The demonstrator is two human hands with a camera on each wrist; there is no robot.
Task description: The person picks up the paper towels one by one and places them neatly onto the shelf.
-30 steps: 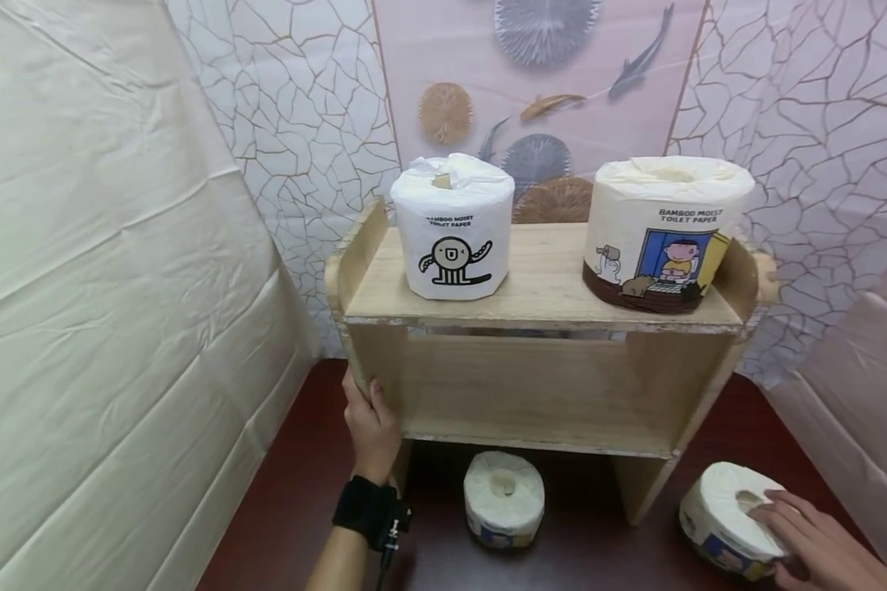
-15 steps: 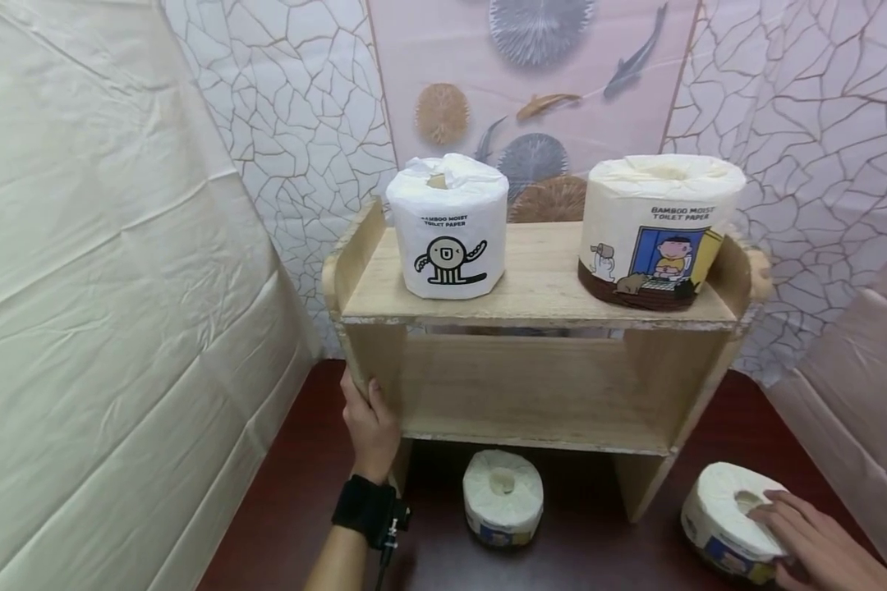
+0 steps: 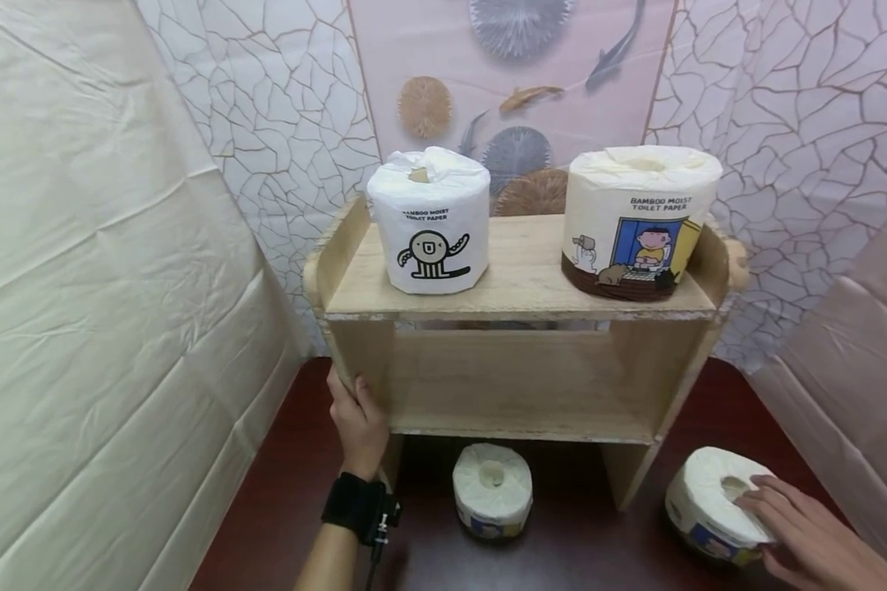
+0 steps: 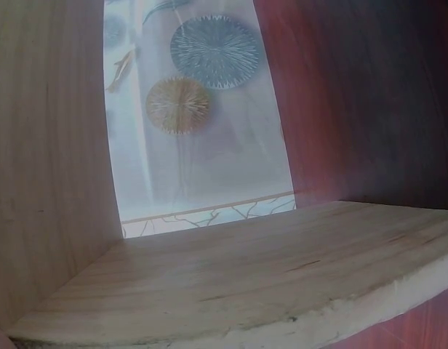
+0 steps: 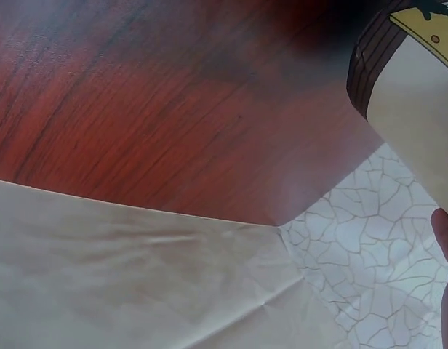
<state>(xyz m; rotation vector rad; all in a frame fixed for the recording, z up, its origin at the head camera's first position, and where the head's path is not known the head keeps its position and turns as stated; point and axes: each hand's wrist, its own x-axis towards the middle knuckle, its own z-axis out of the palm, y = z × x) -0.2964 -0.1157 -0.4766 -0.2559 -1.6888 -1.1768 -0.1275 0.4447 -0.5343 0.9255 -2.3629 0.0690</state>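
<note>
A small wooden shelf stands on the dark red table. My left hand grips the front edge of its left side panel; the left wrist view shows mostly bare boards. At the right, my right hand holds a wrapped toilet paper roll, fingers over its top beside the core hole and thumb low on its side. In the right wrist view the same roll shows at the upper right, with a fingertip by it.
On the top board sit a white toilet roll and a cream toilet roll. Another roll stands on the table under the lower board. Pale cloth hangs at the left, patterned sheeting behind.
The head view has shifted slightly, so everything appears a little further left and higher. Both hands keep their hold, and the rolls stay in place.
</note>
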